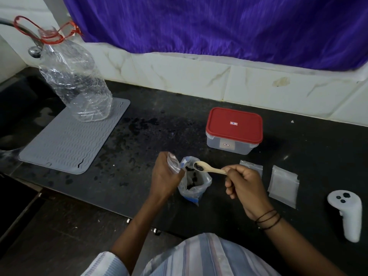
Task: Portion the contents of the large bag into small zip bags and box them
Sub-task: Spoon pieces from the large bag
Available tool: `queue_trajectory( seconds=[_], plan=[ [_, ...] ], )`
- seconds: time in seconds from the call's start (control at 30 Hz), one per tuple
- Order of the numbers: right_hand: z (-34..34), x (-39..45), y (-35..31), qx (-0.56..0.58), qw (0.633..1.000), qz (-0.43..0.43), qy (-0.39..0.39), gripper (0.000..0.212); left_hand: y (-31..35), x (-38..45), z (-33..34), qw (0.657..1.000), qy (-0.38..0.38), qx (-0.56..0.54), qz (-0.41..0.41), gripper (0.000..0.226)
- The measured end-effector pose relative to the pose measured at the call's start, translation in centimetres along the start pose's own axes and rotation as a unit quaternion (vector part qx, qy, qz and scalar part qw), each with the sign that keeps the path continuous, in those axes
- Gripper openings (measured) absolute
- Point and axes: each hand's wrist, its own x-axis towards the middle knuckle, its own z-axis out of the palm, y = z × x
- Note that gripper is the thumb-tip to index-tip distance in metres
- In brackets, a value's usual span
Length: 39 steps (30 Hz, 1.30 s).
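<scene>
The large clear bag stands open on the black counter, with dark pieces inside. My left hand grips a small clear zip bag just left of the large bag's mouth. My right hand pinches the handle of a wooden spoon; its bowl carries dark pieces above the large bag's opening, close to the small bag. Empty small zip bags lie to the right, and another small zip bag shows behind my right hand. A clear box with a red lid sits shut behind them.
A grey ribbed mat lies at the left with a crumpled clear plastic bottle standing on it. A white controller rests at the far right. A tiled wall and purple curtain back the counter. The counter's front edge runs below my arms.
</scene>
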Motion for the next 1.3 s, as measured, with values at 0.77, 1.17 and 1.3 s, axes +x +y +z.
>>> queue_trajectory(
  seconds=[0.77,1.17,1.3],
  plan=[
    [1.0,-0.8,-3.5,-0.522,0.665,-0.533,-0.038,0.030,2.4,-0.3,1.6,0.987,-0.042,0.052,0.147,0.042],
    [0.5,0.8,0.0,-0.470,0.807,-0.358,-0.021,0.024,2.1,0.0,-0.6,0.993,0.023,0.009,0.111,0.050],
    [1.8,2.1,2.7,-0.528,0.777,-0.330,-0.091,0.022,2.4,-0.1,-0.6,0.993,0.036,-0.021,0.111,0.052]
  ],
)
